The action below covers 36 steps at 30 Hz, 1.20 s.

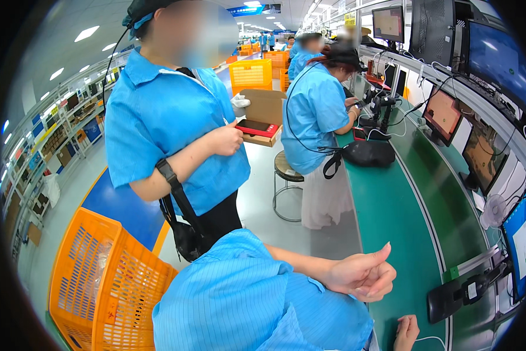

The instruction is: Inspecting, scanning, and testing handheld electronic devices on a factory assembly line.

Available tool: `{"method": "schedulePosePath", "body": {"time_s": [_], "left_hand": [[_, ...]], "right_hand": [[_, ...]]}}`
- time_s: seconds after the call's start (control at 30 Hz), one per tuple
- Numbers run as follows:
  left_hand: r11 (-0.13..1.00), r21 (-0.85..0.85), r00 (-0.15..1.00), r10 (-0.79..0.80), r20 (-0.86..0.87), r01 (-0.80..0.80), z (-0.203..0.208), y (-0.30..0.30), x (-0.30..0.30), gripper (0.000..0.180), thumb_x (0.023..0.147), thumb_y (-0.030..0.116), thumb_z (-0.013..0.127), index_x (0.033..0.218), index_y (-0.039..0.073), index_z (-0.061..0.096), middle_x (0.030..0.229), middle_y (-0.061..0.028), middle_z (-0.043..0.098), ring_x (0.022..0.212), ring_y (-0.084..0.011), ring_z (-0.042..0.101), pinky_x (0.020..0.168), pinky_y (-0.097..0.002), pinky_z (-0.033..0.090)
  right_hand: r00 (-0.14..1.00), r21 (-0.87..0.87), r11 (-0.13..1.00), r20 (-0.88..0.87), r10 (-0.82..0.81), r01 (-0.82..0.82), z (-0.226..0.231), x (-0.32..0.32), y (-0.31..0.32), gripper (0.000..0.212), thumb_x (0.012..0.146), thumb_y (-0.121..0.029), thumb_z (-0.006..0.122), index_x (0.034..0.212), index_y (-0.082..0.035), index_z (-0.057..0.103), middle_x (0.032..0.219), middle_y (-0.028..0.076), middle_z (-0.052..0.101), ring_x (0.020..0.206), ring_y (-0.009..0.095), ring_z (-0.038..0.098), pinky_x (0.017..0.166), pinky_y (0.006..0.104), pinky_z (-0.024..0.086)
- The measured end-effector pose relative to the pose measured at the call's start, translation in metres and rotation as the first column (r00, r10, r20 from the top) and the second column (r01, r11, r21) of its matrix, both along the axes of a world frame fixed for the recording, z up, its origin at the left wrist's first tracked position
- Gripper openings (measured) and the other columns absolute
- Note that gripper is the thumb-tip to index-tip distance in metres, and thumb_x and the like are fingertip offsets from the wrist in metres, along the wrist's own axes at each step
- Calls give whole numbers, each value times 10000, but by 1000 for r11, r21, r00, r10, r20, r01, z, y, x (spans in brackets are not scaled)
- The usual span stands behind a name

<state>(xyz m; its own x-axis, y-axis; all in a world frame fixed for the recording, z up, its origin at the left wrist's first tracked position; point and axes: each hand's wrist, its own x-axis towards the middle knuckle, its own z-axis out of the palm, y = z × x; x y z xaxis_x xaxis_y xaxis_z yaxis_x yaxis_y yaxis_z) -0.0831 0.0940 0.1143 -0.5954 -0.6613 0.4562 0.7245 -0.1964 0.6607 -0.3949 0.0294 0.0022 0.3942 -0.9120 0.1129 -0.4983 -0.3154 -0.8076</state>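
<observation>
My left hand [363, 275] hovers over the near edge of the green workbench [386, 216]. Its fingers curl toward the palm, the thumb sticks up, and nothing shows in it. Lower down, my right hand [407, 333] rests on the bench surface with bent fingers, partly cut off by the frame's lower edge. Whatever may lie under those fingers is hidden. A thin white cable [431, 338] runs close beside it. To my left stands a person in a blue smock [169, 128], holding an opened cardboard box [263, 108] with a dark flat device [256, 126] in a red tray.
An orange plastic crate [114, 281] stands behind me. A black monitor stand [459, 298] and a tilted screen [523, 240] are on the bench's far side, near a small fan [494, 210]. Farther along, a seated co-worker [315, 111] works beside a black bag [368, 153] and a stool [287, 169].
</observation>
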Motion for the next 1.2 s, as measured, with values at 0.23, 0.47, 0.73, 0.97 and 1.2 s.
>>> {"method": "schedulePosePath", "body": {"time_s": [0.23,0.47,0.73,0.97,1.2], "left_hand": [[994,55,995,91,44,-93,2,0,14,784,979,598,1,691,66,499,528,5,368,450,-99,315,418,-229,289],[923,37,883,353,308,-382,-23,-16,35,725,985,627,155,775,62,557,564,-29,441,488,-134,427,480,-271,357],[263,-962,-221,945,243,67,-155,-105,98,383,940,428,523,768,94,602,685,-71,525,733,-225,510,745,-367,359],[101,-992,-191,975,114,-73,-139,-160,58,343,893,377,608,686,120,514,687,-38,470,676,-224,455,698,-363,318],[42,-997,-154,987,52,-65,-152,-172,57,171,863,219,595,737,109,557,688,-36,486,689,-236,487,641,-381,344]], "right_hand": [[1000,20,1000,26,11,-11,-5,-3,-4,236,1008,-203,494,889,-22,586,708,13,502,630,101,431,565,259,379],[999,41,999,49,-9,7,-24,-13,-12,207,1014,-209,492,912,-57,589,759,-13,519,650,81,430,568,225,366],[998,169,983,-3,-69,69,-16,-15,-16,222,1011,-257,476,922,-96,600,683,-23,504,583,70,413,519,221,347],[984,132,977,40,-173,166,-6,-6,-15,205,1011,-226,467,955,-96,616,702,-17,520,593,72,420,525,220,358],[994,198,976,40,-101,91,6,-8,-11,224,973,-174,499,984,4,635,743,96,623,648,176,552,614,321,468]]}}
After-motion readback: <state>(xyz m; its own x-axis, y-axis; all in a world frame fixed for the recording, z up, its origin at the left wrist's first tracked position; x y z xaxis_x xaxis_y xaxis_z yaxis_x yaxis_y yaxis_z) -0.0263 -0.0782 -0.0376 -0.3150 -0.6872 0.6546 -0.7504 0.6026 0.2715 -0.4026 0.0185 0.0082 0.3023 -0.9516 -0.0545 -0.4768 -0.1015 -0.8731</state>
